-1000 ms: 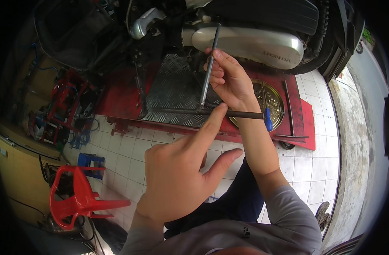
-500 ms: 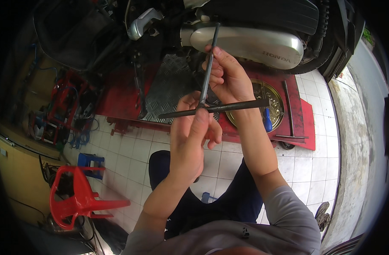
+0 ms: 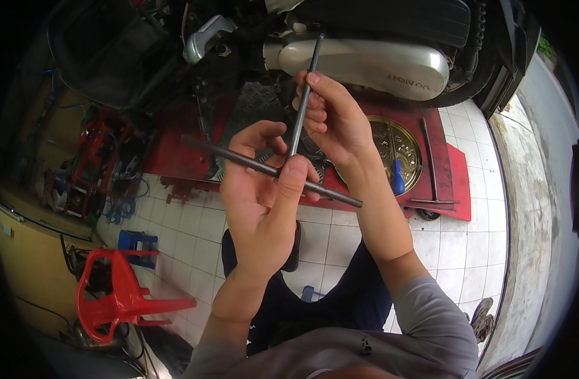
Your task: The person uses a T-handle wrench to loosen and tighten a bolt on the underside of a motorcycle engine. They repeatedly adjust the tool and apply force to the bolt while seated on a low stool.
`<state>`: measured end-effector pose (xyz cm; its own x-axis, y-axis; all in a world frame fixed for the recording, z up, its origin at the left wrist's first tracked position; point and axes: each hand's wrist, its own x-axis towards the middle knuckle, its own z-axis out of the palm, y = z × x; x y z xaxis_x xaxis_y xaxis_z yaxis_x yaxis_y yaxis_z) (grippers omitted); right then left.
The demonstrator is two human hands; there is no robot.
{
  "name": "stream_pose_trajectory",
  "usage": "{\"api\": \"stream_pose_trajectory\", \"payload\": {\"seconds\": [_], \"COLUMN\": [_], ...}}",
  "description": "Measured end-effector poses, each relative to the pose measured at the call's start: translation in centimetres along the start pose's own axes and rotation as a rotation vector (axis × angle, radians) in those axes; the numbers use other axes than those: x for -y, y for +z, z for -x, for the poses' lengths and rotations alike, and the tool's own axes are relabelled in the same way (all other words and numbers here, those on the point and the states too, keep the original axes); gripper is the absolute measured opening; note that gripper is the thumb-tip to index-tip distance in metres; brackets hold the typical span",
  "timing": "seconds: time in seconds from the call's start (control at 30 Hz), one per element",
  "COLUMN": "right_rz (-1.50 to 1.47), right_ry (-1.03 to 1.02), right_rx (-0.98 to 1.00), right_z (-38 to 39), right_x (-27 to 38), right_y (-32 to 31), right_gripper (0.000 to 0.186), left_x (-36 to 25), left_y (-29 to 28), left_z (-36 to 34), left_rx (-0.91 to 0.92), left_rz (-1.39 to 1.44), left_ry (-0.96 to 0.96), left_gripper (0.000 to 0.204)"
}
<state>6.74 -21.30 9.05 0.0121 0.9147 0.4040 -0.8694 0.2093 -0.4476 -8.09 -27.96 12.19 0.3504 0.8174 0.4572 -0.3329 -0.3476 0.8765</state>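
Note:
A dark steel T-handle wrench (image 3: 302, 117) is held between my two hands. My right hand (image 3: 337, 120) pinches the long shaft near its upper part with thumb and fingers, the tip pointing up toward the silver engine cover (image 3: 353, 60) of a black scooter. My left hand (image 3: 258, 202), palm up with fingers curled, grips the junction of the crossbar, its thumb lying over it. The crossbar slants from upper left down to lower right. Just beyond the right forearm, a blue-handled screwdriver (image 3: 398, 178) lies on a round brass-coloured tray (image 3: 411, 145).
A red lift platform (image 3: 457, 202) with a chequered metal plate is under the scooter; another T-handle tool (image 3: 433, 164) lies on it. A red plastic chair (image 3: 115, 284), blue stool (image 3: 138, 240) and red tool rack (image 3: 90, 164) with hoses stand at left. My legs show below on white tiles.
My left hand has turned palm up and closed round the wrench junction. The crossbar has swung from near level to a slant, its left end raised and right end lowered.

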Motion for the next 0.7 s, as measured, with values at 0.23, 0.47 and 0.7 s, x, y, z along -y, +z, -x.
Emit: {"api": "stream_pose_trajectory", "payload": {"seconds": [0.23,0.47,0.7], "right_rz": [-0.052,-0.067,0.058], "right_ry": [-0.004,0.016,0.008], "right_rx": [0.014,0.016,-0.023], "right_z": [-0.6,-1.0,-0.1], "right_x": [0.3,0.3,0.7], "right_y": [-1.3,-1.3,-0.8], "right_gripper": [0.019,0.020,0.022], "left_x": [0.7,0.3,-0.9], "left_y": [0.6,0.9,0.2], "left_z": [0.0,-0.5,-1.1], "left_rx": [-0.037,-0.010,0.049], "left_rz": [0.195,-0.095,-0.329], "left_ry": [-0.087,0.076,0.047], "left_gripper": [0.035,0.035,0.031]}}
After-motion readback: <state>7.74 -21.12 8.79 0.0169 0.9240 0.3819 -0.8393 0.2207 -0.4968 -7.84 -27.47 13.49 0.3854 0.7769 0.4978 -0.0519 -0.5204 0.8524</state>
